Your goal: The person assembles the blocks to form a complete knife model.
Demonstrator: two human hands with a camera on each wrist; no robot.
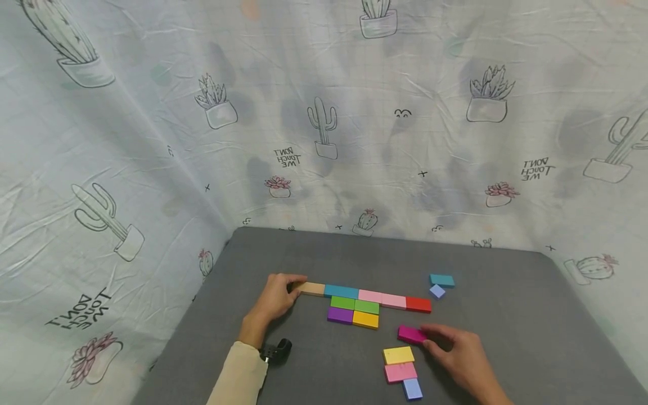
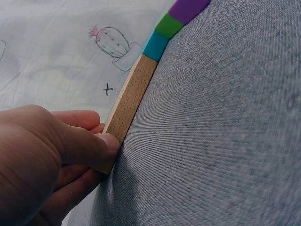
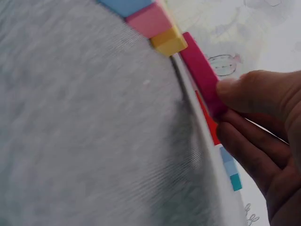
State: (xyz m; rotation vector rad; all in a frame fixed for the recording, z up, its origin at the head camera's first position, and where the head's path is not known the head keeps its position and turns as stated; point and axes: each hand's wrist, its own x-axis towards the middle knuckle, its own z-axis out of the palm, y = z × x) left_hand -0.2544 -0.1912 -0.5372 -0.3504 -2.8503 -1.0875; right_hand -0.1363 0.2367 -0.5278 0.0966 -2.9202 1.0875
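Note:
At the left end of a row of blocks, my left hand (image 1: 275, 297) pinches a plain wooden block (image 2: 129, 106) between thumb and fingers. To its right the row runs through a blue block (image 1: 341, 291), two pink blocks (image 1: 382, 298) and a red block (image 1: 418, 305). Under the row sit two green blocks (image 1: 354, 305), and below those a purple block (image 1: 340, 315) and an orange-yellow block (image 1: 365, 320). My right hand (image 1: 463, 355) pinches a magenta block (image 1: 411, 334) by its right end; in the right wrist view the magenta block appears raised off the table.
Near me lie a yellow block (image 1: 398, 355), a pink block (image 1: 401, 372) and a light blue block (image 1: 412, 389), touching in a stepped stack. A teal block (image 1: 442, 280) and a small periwinkle block (image 1: 437, 291) lie at the far right of the grey table (image 1: 243, 253). Printed cloth (image 1: 364, 67) hangs around it.

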